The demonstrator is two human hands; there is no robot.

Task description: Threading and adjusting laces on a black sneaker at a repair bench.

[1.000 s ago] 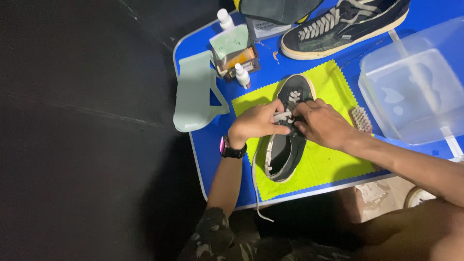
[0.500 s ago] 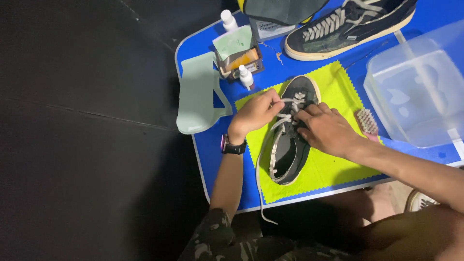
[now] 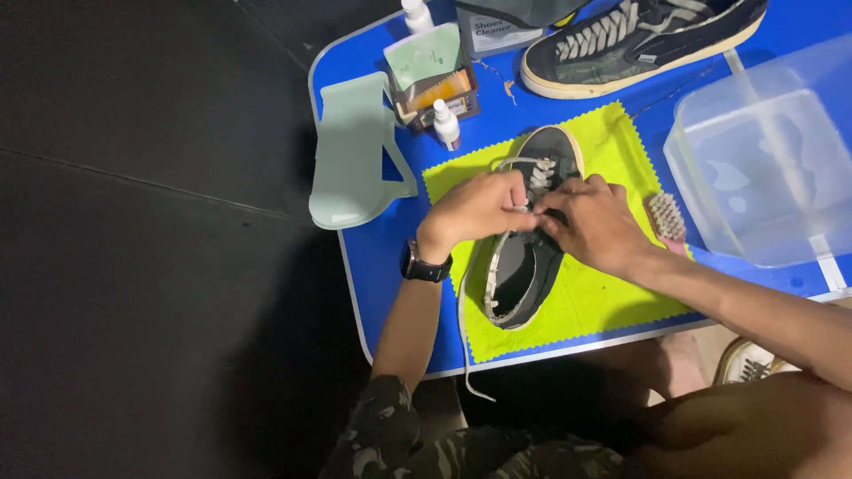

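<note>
A dark sneaker (image 3: 524, 266) lies on a bright yellow-green cloth (image 3: 586, 302) on the blue table (image 3: 355, 266). Both hands meet over its middle, at the white lace (image 3: 540, 173). My left hand (image 3: 479, 208), with a black watch on the wrist, pinches the lace near the eyelets. My right hand (image 3: 595, 222) grips the lace and the shoe's tongue area from the other side. A loose end of the lace hangs off the table's near edge (image 3: 466, 355).
A second dark sneaker (image 3: 639, 40) lies at the far edge. A clear plastic tub (image 3: 763, 160) stands on the right, a small brush (image 3: 666, 217) beside it. A pale green shoe tree (image 3: 355, 151), a small box and white bottles (image 3: 444, 120) sit at the left.
Both hands stay on the sneaker's lace, shifting slightly along the eyelets. The view has tilted a little, so the table sits lower in the frame.
</note>
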